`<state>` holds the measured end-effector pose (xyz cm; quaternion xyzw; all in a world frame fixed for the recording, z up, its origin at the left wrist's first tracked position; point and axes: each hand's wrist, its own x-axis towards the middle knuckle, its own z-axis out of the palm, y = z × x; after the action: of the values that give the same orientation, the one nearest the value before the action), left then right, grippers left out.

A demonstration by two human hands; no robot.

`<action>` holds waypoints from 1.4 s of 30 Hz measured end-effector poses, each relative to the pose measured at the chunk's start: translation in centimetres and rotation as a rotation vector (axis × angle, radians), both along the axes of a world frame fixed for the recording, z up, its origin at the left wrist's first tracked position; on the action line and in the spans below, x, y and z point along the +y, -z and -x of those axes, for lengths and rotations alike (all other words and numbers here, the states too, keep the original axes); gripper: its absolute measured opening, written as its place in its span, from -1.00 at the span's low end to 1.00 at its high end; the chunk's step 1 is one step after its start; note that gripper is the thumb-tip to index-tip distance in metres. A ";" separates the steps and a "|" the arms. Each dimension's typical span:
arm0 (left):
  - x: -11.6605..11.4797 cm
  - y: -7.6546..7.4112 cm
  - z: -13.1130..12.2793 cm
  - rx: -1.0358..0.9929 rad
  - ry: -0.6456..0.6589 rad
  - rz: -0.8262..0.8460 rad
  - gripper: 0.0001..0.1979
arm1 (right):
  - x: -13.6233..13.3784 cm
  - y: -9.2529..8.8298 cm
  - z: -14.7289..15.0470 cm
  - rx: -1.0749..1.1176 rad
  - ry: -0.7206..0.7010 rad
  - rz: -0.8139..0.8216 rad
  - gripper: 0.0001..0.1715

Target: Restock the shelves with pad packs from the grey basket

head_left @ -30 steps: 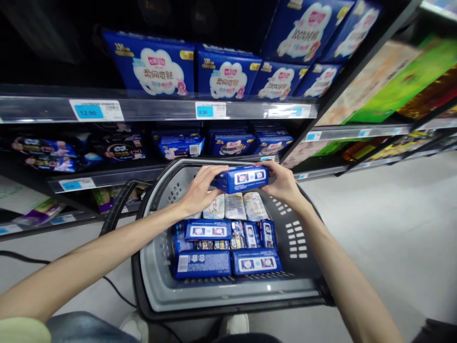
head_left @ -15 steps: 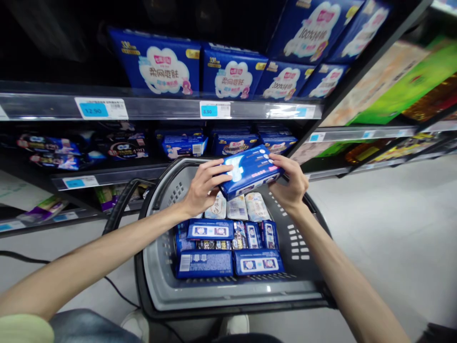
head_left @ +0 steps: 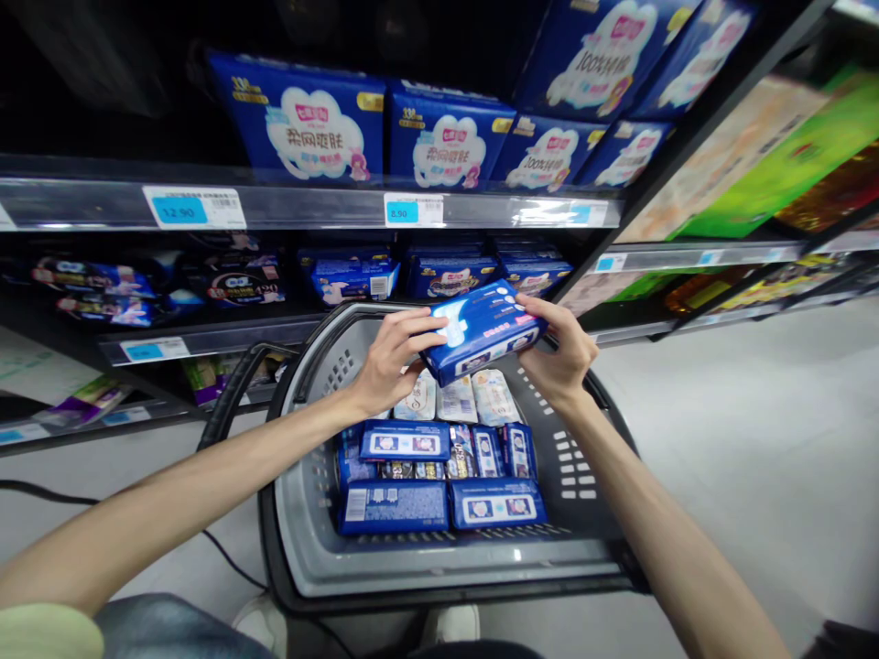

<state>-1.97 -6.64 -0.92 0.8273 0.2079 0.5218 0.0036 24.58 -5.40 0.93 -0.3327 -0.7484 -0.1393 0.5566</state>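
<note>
Between my two hands is a blue pack of sanitary pads (head_left: 481, 331), tilted and raised over the far part of a grey shopping basket (head_left: 412, 565). My left hand (head_left: 395, 359) grips its left end, fingers on top and thumb beneath. Its right end is pinched by my right hand (head_left: 559, 350), with the palm side partly hidden. Below in the basket lie several blue packs (head_left: 395, 506) in rows, some darker small packs (head_left: 461, 451) among them, and white packs (head_left: 455, 400) at the back.
Ahead, a shelf (head_left: 309, 209) with price tags (head_left: 194, 209) carries large blue packs (head_left: 309, 128). More packs sit on the lower shelf (head_left: 233, 279). The basket's black handle (head_left: 226, 394) leans out left. A dark cable (head_left: 230, 558) runs along the floor (head_left: 742, 403).
The blue pack has tipped slightly, so more of its near side shows. Both hands keep their hold and have barely moved.
</note>
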 end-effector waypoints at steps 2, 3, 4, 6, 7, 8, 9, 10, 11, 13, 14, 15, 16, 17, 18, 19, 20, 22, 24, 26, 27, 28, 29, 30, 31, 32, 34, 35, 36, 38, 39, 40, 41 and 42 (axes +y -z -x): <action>0.0 0.0 0.0 0.000 -0.004 0.009 -0.57 | 0.0 0.0 0.0 -0.004 0.008 0.017 -0.38; 0.0 0.0 0.0 0.002 -0.008 0.013 -0.58 | 0.1 0.0 -0.1 -0.006 0.015 0.026 -0.38; 0.0 0.1 0.0 0.004 -0.013 0.014 -0.59 | 0.1 0.1 -0.1 -0.007 0.022 0.031 -0.39; 0.0 0.1 0.0 0.008 -0.024 0.012 -0.60 | 0.1 0.1 -0.2 -0.010 0.030 0.033 -0.39; 0.1 0.2 0.0 0.008 -0.025 0.010 -0.60 | 0.2 0.1 -0.2 -0.012 0.033 0.032 -0.39; 0.1 0.2 0.0 0.005 -0.023 0.009 -0.59 | 0.2 0.2 -0.2 -0.015 0.038 0.033 -0.40; 0.1 0.2 0.0 0.002 -0.017 0.008 -0.58 | 0.2 0.2 -0.2 -0.019 0.042 0.034 -0.40; 0.1 0.2 0.0 0.001 -0.012 0.007 -0.57 | 0.2 0.2 -0.2 -0.022 0.046 0.036 -0.41; 0.0 0.1 0.0 0.000 -0.008 0.005 -0.57 | 0.2 0.2 -0.2 -0.021 0.046 0.038 -0.41; 0.0 0.1 0.0 0.000 -0.007 -0.006 -0.56 | 0.3 0.2 -0.2 -0.010 0.032 0.036 -0.41; -0.1 0.0 0.0 0.001 -0.009 -0.012 -0.57 | 0.3 0.3 -0.2 -0.004 0.021 0.033 -0.41; -0.1 0.0 0.0 0.002 -0.013 -0.016 -0.57 | 0.3 0.3 -0.1 0.002 0.010 0.030 -0.40; -0.1 0.0 0.0 0.004 -0.015 -0.017 -0.57 | 0.3 0.3 -0.1 0.007 0.001 0.028 -0.39; -0.1 0.1 0.0 0.006 -0.017 -0.014 -0.56 | 0.3 0.3 -0.1 0.011 -0.005 0.028 -0.39; -0.1 0.1 0.0 0.005 -0.016 -0.008 -0.56 | 0.2 0.3 -0.1 0.015 -0.007 0.031 -0.38; 0.0 0.1 -0.1 0.001 -0.013 0.001 -0.55 | 0.2 0.3 -0.1 0.016 -0.008 0.037 -0.37; 0.0 0.1 -0.1 -0.007 -0.009 0.013 -0.54 | 0.2 0.3 -0.1 0.014 -0.008 0.050 -0.35; -0.1 0.2 -0.1 -0.032 0.004 0.040 -0.54 | 0.2 0.2 -0.3 0.000 -0.009 0.099 -0.33; -0.1 0.1 -0.2 -0.053 0.013 0.081 -0.54 | 0.3 0.1 -0.6 -0.028 -0.027 0.199 -0.31; -0.2 0.0 -0.2 -0.063 0.002 0.170 -0.53 | 0.5 0.2 -1.0 -0.035 -0.075 0.357 -0.31; -0.2 0.0 -0.2 -0.069 -0.009 0.239 -0.52 | 0.5 0.2 -1.2 -0.023 -0.116 0.456 -0.28; -0.2 0.0 -0.2 -0.081 -0.023 0.326 -0.49 | 0.6 0.3 -1.3 -0.003 -0.168 0.563 -0.24; -0.1 0.0 -0.2 -0.103 -0.035 0.427 -0.45 | 0.7 0.4 -1.4 0.023 -0.227 0.671 -0.19; 0.0 0.1 -0.2 -0.140 -0.045 0.537 -0.41 | 0.8 0.5 -1.5 0.053 -0.288 0.771 -0.15; 0.2 0.1 -0.2 -0.193 -0.049 0.648 -0.39 | 0.8 0.6 -1.6 0.087 -0.346 0.859 -0.13; 0.4 0.2 -0.2 -0.260 -0.046 0.758 -0.38 | 0.9 0.7 -1.5 0.127 -0.395 0.928 -0.13; 0.8 0.4 -0.3 -0.405 -0.022 0.977 -0.41 | 0.9 0.6 -1.3 0.220 -0.442 1.008 -0.23; 1.0 0.5 -0.3 -0.474 0.003 1.086 -0.42 | 0.9 0.6 -1.2 0.268 -0.443 1.024 -0.32; 1.2 0.6 -0.4 -0.534 0.033 1.191 -0.43 | 0.9 0.5 -1.1 0.306 -0.436 1.032 -0.40; 1.3 0.8 -0.4 -0.617 0.086 1.365 -0.41 | 1.0 0.5 -0.9 0.347 -0.417 1.038 -0.51; 1.4 0.8 -0.5 -0.644 0.104 1.420 -0.40 | 1.0 0.5 -0.8 0.357 -0.414 1.044 -0.53; 1.4 0.9 -0.5 -0.663 0.113 1.452 -0.40 | 1.1 0.6 -0.8 0.366 -0.414 1.054 -0.54; 1.3 0.9 -0.5 -0.674 0.113 1.466 -0.41 | 1.2 0.7 -0.7 0.370 -0.414 1.066 -0.54; 1.3 0.9 -0.5 -0.678 0.107 1.469 -0.43 | 1.2 0.8 -0.7 0.370 -0.409 1.077 -0.54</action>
<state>-1.52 -5.34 -1.78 0.4195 0.4453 0.4734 0.6337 25.29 -4.21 0.15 -0.4355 -0.6533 0.4292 0.4464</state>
